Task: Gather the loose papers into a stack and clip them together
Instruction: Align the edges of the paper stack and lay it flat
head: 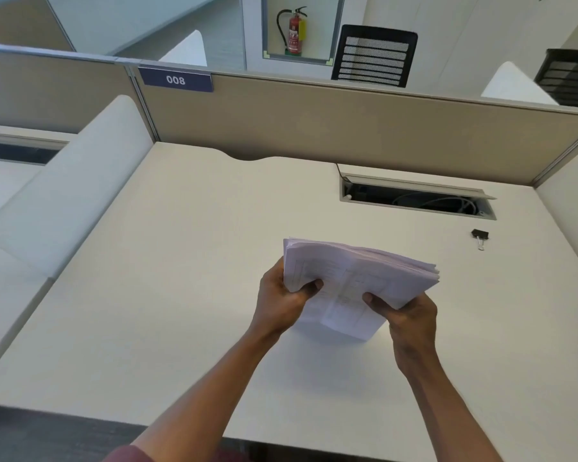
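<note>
A thick stack of white printed papers (357, 271) is held above the middle of the desk, its sheets slightly fanned at the right edge and its lower part sagging toward the desktop. My left hand (281, 295) grips the stack's left side, thumb on top. My right hand (407, 315) grips the lower right side, thumb on top as well. A small black binder clip (479, 235) with silver handles lies on the desk to the far right of the stack, apart from both hands.
The white desk (167, 295) is bounded by beige partition walls (314, 128) at the back and white side dividers (70, 188). An open cable hatch (417, 198) sits at the back right, just behind the clip. The desk's front edge runs near my forearms.
</note>
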Demonstrator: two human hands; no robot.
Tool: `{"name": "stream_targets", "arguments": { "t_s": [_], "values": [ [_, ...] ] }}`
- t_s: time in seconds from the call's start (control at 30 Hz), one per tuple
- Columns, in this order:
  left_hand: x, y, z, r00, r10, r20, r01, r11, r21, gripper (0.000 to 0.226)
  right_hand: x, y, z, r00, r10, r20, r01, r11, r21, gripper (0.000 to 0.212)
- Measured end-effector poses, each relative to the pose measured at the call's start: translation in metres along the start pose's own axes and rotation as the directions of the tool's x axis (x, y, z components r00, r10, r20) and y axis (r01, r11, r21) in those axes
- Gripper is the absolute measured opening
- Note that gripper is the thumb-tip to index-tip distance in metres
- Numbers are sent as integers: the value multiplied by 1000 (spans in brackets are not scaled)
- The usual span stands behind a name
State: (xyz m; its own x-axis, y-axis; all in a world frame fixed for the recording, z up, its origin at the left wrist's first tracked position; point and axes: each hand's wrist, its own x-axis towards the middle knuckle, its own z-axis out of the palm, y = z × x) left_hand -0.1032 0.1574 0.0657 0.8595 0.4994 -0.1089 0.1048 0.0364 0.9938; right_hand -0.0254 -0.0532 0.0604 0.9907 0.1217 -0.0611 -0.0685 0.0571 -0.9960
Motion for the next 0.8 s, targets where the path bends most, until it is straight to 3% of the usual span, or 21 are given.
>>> {"name": "stream_targets", "arguments": {
  "t_s": [0.07,0.23,0.33,0.47,0.67,0.8],
  "values": [
    [1,-3,2,999,-29,-29,29,1000,-10,29,1,-1,1,999,36,-3,-36,999,-8,31],
    [1,4,4,998,15,-53,-17,999,-36,29,3,-10,0,1000,10,-4,-11,1000,-25,31],
    [2,6,2,999,40,-24,-41,998,-47,42,2,-13,-1,1000,-5,-11,5,999,-43,26],
    [4,-2,-6,999,49,12,-49,999,-19,67,0,-7,-4,999,37,-26,-38,998,-55,37],
    [11,-12,-4,995,-40,89,36,998,48,39,0,3,0,994,103,-29,-106,991,-81,35],
    [16,-10,1,999,-47,7,47,998,46,26,4,1,2,995,85,-57,-90,991,-95,24]
  ]
}}
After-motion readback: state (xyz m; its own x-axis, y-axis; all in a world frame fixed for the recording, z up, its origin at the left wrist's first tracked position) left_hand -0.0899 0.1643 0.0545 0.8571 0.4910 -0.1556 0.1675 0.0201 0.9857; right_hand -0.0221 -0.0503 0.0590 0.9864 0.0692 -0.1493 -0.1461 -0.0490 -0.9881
